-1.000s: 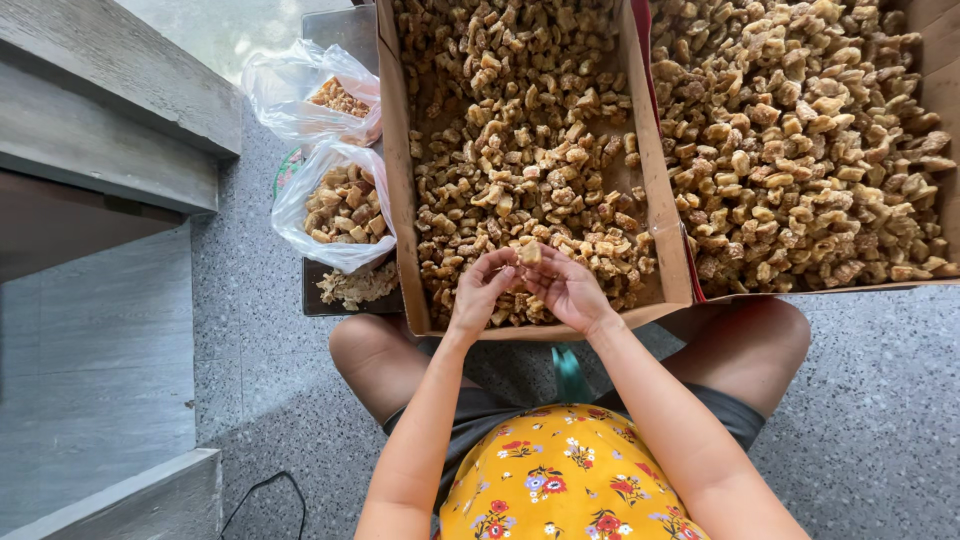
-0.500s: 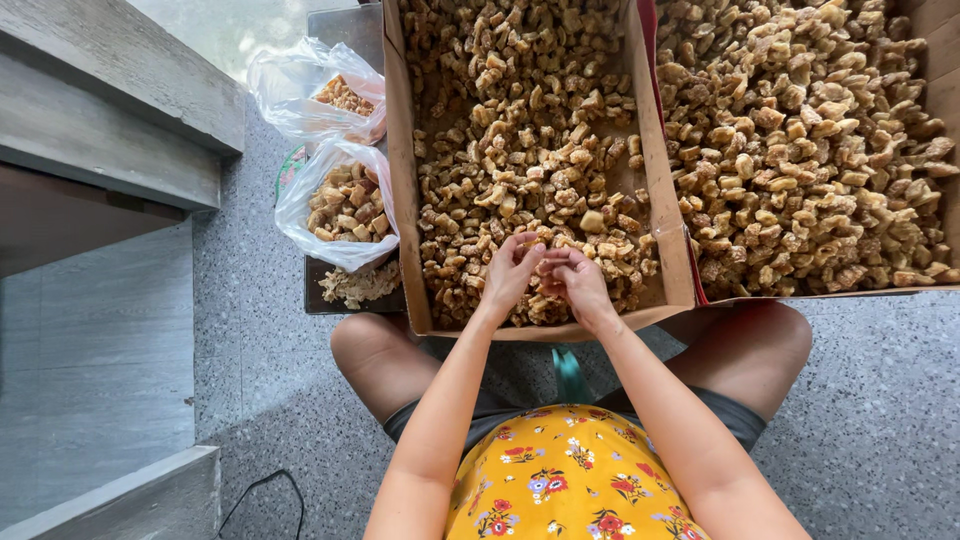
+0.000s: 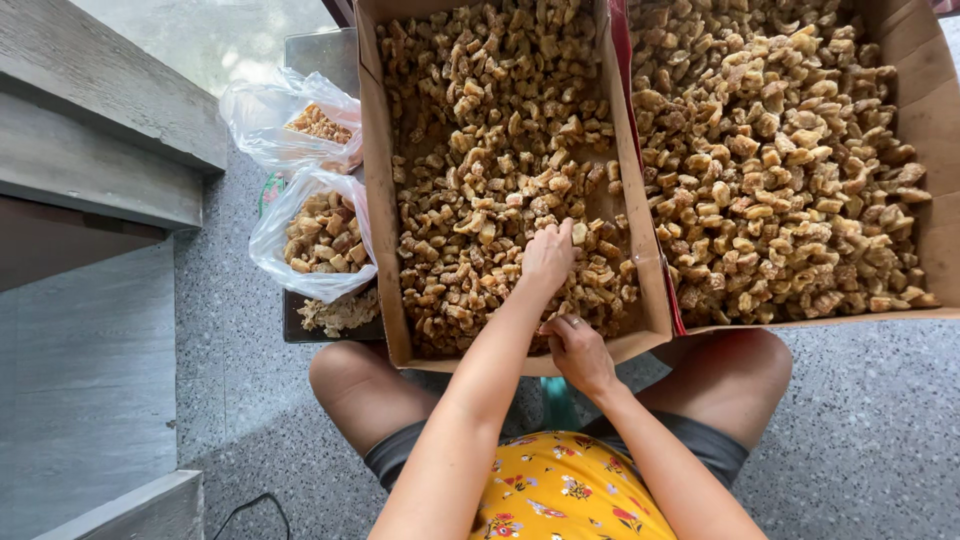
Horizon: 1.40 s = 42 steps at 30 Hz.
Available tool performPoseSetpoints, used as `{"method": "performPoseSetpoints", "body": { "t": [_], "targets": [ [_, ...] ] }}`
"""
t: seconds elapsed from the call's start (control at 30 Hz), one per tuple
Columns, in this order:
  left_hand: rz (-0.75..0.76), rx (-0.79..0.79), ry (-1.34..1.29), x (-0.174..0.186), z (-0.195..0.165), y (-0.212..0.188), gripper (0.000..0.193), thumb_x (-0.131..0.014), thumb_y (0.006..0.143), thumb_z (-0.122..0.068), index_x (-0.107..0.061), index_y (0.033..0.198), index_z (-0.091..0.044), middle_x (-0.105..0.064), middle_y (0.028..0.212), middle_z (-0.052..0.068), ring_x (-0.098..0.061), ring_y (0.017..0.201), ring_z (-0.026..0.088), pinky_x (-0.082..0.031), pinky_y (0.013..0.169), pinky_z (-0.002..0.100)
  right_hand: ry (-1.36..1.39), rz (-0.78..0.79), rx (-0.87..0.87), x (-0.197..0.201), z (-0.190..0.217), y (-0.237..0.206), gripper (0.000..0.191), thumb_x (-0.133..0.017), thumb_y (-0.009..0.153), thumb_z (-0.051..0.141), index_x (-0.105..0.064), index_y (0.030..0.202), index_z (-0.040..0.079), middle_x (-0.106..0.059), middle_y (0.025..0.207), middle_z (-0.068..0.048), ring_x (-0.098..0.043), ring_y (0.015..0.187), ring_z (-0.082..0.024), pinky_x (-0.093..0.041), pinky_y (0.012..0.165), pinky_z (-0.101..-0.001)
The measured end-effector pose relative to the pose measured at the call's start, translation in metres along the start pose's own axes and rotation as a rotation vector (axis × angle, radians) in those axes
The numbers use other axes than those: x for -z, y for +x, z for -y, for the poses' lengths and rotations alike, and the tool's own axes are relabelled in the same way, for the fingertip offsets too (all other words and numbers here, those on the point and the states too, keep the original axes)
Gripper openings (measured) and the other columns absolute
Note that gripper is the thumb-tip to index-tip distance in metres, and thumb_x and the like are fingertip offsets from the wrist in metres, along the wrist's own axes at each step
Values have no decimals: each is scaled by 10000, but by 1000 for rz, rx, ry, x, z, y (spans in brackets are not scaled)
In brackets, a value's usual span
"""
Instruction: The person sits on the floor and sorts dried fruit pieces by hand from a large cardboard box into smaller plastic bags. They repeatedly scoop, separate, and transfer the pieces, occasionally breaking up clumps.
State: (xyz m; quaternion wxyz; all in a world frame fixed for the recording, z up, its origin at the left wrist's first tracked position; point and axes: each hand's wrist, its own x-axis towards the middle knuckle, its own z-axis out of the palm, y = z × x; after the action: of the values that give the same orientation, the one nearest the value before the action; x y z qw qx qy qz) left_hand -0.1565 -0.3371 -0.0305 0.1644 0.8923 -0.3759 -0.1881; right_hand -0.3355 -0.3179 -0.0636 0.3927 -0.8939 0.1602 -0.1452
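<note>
The left hand (image 3: pixel 548 255) reaches into the near cardboard box (image 3: pixel 375 200), and its grip is narrow: the fingertips pinch one small pale chunk (image 3: pixel 577 232) just above the pile of brown dried pieces (image 3: pixel 490 150). The chunk is near the middle of this box, toward 3 o'clock, close to the right wall. The right hand (image 3: pixel 578 352) rests at the box edge at 6 o'clock. Its fingers are curled inward, but I cannot tell if something is inside them.

The pieces look light, dry and a little sticky or sugared, with rough irregular shape. I judge that they are firm enough to pinch between thumb and two fingers, taken by the sides. They may cling together, so one piece can pull a neighbour with it.

At 3 o'clock a second cardboard box (image 3: pixel 930 110) stands touching the first and holds the same kind of pieces. At 9 o'clock two clear plastic bags (image 3: pixel 300 240) with similar pieces lie on the speckled floor (image 3: pixel 240 400), one behind the other. A grey stone step (image 3: pixel 100 130) is farther at 9 o'clock. The box walls and the crowded pile are the main obstacles for the fingers.
</note>
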Motion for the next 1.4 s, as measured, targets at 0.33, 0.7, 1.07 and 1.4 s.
{"method": "performPoseSetpoints", "body": {
  "t": [0.33,0.7,1.07,1.4],
  "targets": [
    [-167,48,-701,27,56,-53,395,-780,921,-204,-649,1270,-73,-712,1078,65,-612,874,154,-534,747,306,65,-158,-168,1,0,7,328,-615,919,5,-638,1242,52,-626,1276,-198,-686,1008,-353,-591,819,-403],
    [-777,249,-174,138,263,-132,457,-811,875,-151,-626,1276,-34,-658,1001,175,-624,797,270,-543,754,424,134,-72,-290,10,0,13,274,-587,968,33,-654,1231,70,-632,1270,-131,-695,824,-225,-591,708,-325],
    [-764,582,-442,123,313,-180,334,-672,971,-159,-687,1281,-34,-754,1002,149,-700,878,222,-566,820,338,111,-80,-214,13,-4,14,272,-593,971,39,-649,1236,69,-632,1255,-138,-683,851,-199,-596,704,-324],
    [-536,729,-541,97,303,-169,418,-600,945,-152,-659,1346,-50,-734,1212,194,-695,1083,270,-532,935,382,72,-78,-248,12,-6,11,263,-596,982,52,-663,1236,65,-666,1138,-135,-675,813,-209,-578,709,-345]
  ]
}}
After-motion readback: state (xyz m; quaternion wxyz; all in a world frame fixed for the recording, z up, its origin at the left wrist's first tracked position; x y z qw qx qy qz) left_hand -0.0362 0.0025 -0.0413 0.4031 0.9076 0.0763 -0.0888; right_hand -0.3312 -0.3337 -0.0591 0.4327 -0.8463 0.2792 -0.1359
